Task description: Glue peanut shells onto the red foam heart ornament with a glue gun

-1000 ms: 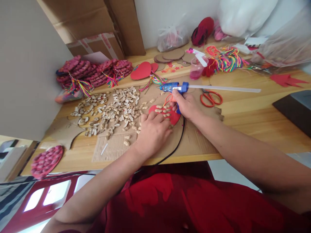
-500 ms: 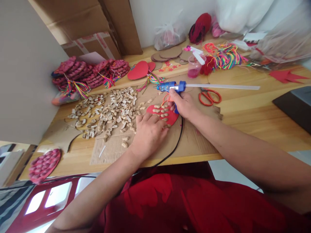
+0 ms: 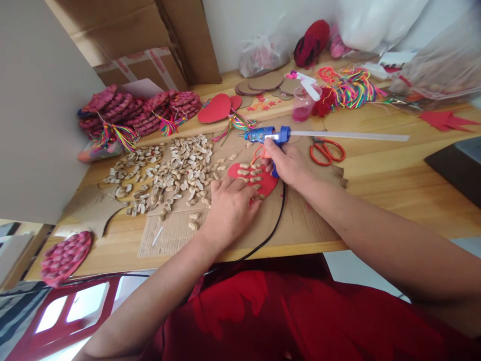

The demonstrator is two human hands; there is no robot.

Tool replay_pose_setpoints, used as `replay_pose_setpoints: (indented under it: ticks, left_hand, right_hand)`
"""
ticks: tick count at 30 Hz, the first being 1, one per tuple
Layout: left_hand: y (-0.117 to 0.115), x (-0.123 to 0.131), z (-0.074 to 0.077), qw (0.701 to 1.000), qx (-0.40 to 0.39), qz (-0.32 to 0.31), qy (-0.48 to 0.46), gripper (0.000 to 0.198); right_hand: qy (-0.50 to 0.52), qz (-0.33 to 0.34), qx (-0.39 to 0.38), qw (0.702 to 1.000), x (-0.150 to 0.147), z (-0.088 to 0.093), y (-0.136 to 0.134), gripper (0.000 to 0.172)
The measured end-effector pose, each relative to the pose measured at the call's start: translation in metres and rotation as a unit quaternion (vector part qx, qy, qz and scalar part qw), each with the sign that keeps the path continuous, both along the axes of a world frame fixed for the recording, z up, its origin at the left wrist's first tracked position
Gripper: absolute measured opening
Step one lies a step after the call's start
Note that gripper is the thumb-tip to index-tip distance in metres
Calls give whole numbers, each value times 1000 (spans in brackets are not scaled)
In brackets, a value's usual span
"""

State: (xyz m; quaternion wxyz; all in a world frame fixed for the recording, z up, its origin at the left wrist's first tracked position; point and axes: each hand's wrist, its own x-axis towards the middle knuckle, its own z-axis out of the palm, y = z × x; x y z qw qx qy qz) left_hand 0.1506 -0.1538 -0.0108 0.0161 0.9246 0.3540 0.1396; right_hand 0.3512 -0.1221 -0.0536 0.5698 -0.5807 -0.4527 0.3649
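Right hand (image 3: 291,163): fingers gripping glue gun (image 3: 260,134). Left hand (image 3: 231,206): fingers curled at near edge of heart (image 3: 269,186); cannot tell if holding anything. Shells (image 3: 256,172) in rows on heart, just beyond left fingers; loose pile (image 3: 191,168) to their left. Scissors (image 3: 326,153) right of right fingers.

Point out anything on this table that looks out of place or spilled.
Peanut shells lie loose over the cardboard and the bare table, uncontained, so they look spilled, though perhaps spread on purpose. The bumpy pink piece at the near left corner appears to overhang the edge.
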Motion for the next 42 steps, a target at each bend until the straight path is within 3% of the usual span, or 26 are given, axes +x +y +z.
replay_pose_setpoints:
  ticks: [21, 42]
  left_hand:
    - [3, -3, -3, 999, -30, 15, -29, 5]
    - [10, -8, -10, 993, -51, -13, -105, 4]
  right_hand:
    - [3, -3, -16, 1000, -2, 6, -3, 57]
    - [-2, 9, -23, 1000, -1, 8, -7, 62]
